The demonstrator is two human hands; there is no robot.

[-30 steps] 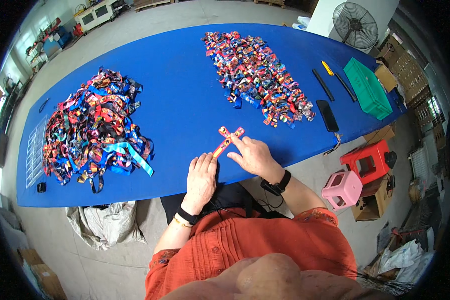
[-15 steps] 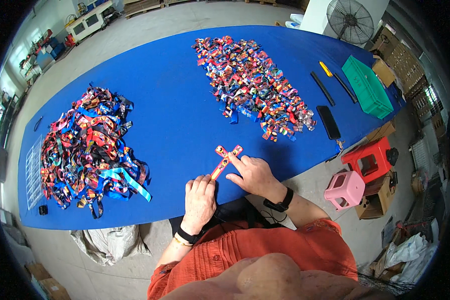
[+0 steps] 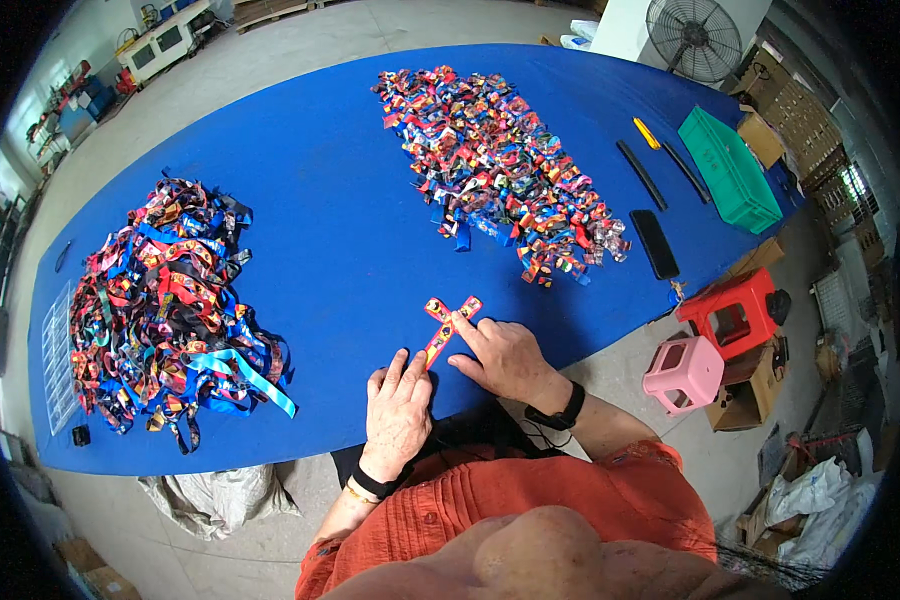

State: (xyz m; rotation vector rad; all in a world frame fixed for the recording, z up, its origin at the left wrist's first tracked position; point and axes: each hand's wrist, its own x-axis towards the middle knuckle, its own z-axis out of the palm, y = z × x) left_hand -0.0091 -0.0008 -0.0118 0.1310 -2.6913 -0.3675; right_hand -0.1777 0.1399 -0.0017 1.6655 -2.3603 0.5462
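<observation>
Nearest the person, at the near edge of the blue counter (image 3: pixel 350 250), the left hand (image 3: pixel 398 405) lies palm down with its fingers (image 3: pixel 413 365) held loosely together and flat, their tips resting on the lower end of a red patterned strap (image 3: pixel 440 340). Just to the right, the right hand (image 3: pixel 505 358) also lies flat, its fingers a little spread, the forefinger pressing down where a second short strap (image 3: pixel 453 309) crosses the first. Neither hand is closed around anything; both pin the pieces to the cloth. The longer strap's long axis runs from the left fingertips up and away to the right, ending just beyond the right forefinger, and the short piece lies across it near that far end, so the two make a cross. The crossing point sits closer to the right hand, the tail closer to the left. Farther out to the left lies a heap of long tangled ribbons (image 3: pixel 170 310), well apart from the hands. Farther still, to the right of centre, a spread of short cut strap pieces (image 3: pixel 500 170) runs away across the counter. Beyond that lie a black flat bar (image 3: pixel 655 243), a yellow-handled knife (image 3: pixel 647 133) and a green tray (image 3: pixel 730 170).
</observation>
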